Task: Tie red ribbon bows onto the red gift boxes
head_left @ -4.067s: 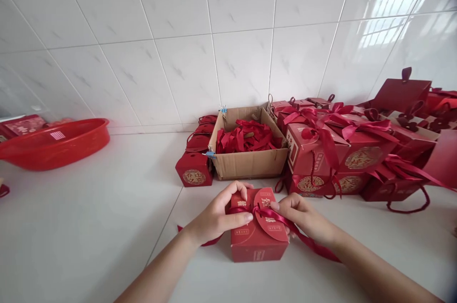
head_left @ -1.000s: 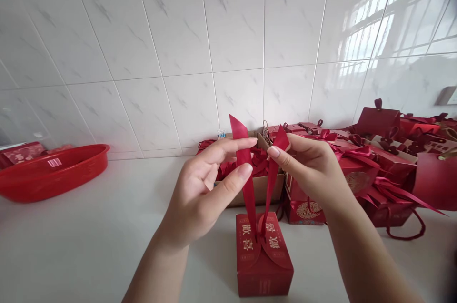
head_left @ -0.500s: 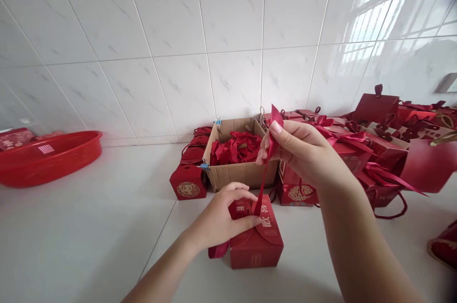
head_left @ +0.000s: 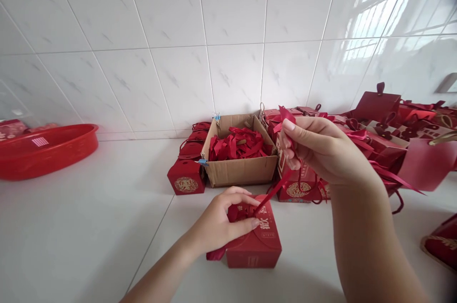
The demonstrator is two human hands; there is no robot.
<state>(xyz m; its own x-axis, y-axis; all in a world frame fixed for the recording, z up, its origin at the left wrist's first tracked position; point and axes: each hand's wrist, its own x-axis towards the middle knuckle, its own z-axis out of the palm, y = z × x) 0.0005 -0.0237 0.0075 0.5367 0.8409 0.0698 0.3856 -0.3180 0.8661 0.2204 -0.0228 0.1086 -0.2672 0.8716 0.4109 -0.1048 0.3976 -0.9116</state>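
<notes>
A small red gift box (head_left: 254, 253) with gold lettering sits on the white surface, in front of the cardboard box. My left hand (head_left: 228, 222) rests on its top, thumb and fingers holding the box from the left side. Above and to the right, my right hand (head_left: 310, 143) pinches the end of a red ribbon (head_left: 273, 192) between thumb and fingers. The ribbon runs slanting and taut down to the gift box's top. Dark red ribbon also pokes out under my left hand, at the box's left side.
An open cardboard box (head_left: 241, 171) holds cut red ribbons. Red boxes (head_left: 185, 177) line its left side, and a pile of red boxes (head_left: 378, 105) fills the right. A red basin (head_left: 50, 155) stands at the far left. Behind is a tiled wall (head_left: 171, 3).
My right hand has moved to the right with the ribbon end, so the ribbon now slants more. My left hand has stayed on the gift box.
</notes>
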